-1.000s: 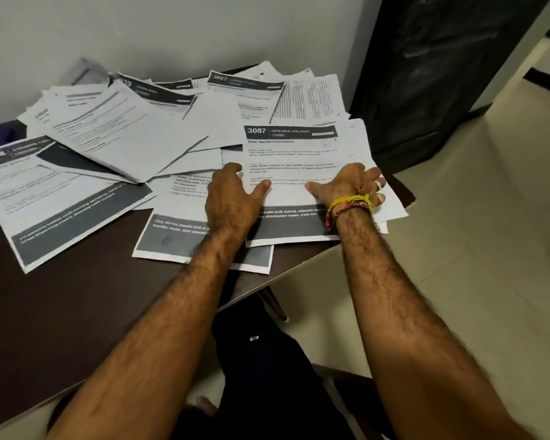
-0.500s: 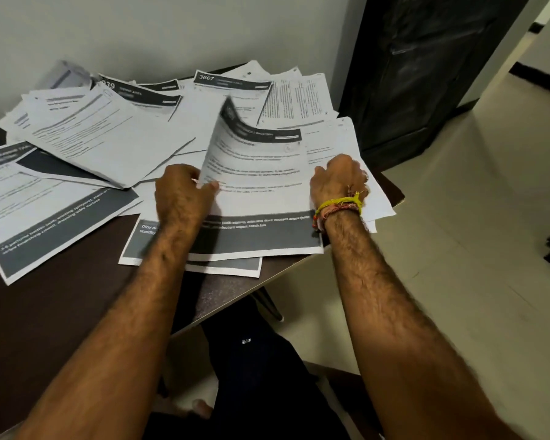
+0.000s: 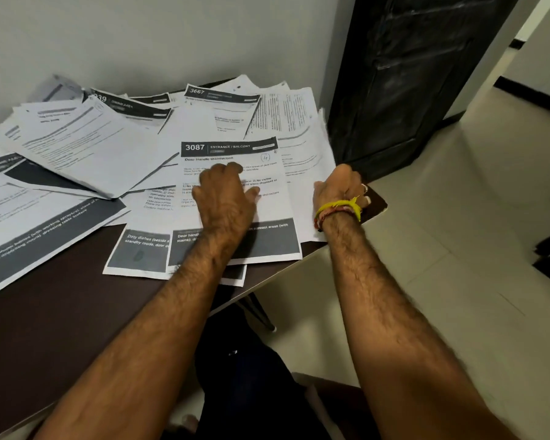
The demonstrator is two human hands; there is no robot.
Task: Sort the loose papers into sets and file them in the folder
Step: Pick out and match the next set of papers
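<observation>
Since half a second ago, you've laid the lifted white printed sheet headed 3087 flat again on the dark brown desk. Your left hand presses on it with fingers slightly bent, pinching nothing; your right hand curls at the edge of the plain white sheets beside it, though whether that grip has closed on paper you cannot tell. The loose white papers remain scattered across the desk, unsorted. No folder is visible, so nearly all the sorting and filing looks left.
</observation>
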